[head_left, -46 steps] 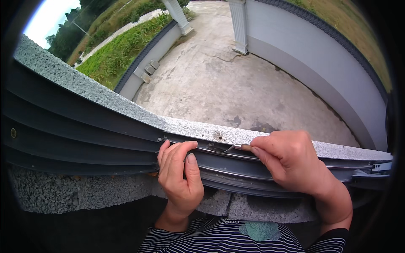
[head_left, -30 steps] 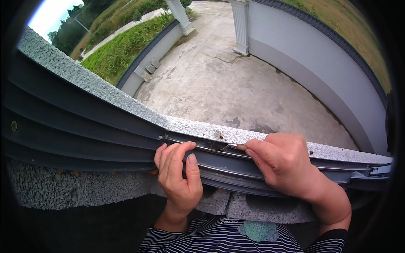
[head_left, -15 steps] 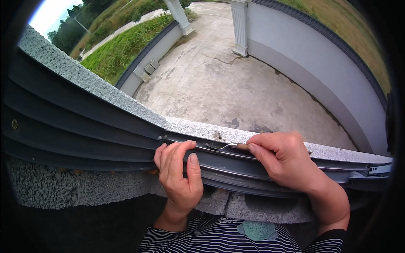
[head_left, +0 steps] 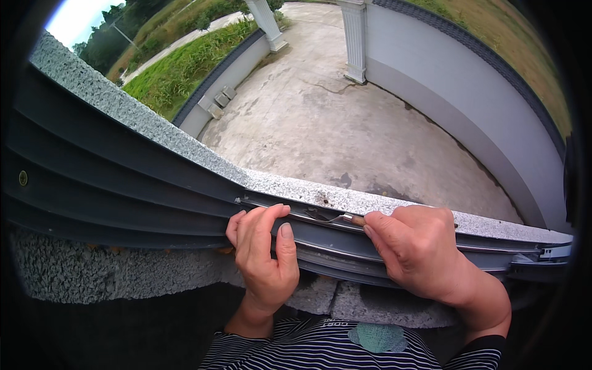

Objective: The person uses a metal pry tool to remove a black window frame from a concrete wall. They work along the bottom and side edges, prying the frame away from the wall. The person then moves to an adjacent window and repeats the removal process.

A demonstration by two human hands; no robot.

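Note:
My right hand [head_left: 422, 253] is closed around the wooden handle of a small palette knife [head_left: 357, 220], which has a bent metal neck and a thin, dark blade. The blade points left and lies in the outer groove of a dark sliding-window track [head_left: 339, 238], beside a shiny metal rail. Across the same track, near its left corner, rests my left hand [head_left: 265, 265]. Its fingers curve over the rails and the thumb stands apart, with nothing seen in the hand. The right palm hides part of the track.
A speckled stone ledge [head_left: 283, 182] runs outside the track. The dark ridged side frame [head_left: 117, 176] rises at the left, with a screw in it. Far below lies a concrete yard [head_left: 320, 135] bounded by a pale wall [head_left: 456, 92]. Rough grey masonry [head_left: 123, 271] edges the near side.
My right hand and the palette knife have shifted slightly right, and the hand has turned with its knuckles more on top. The left hand stays on the track.

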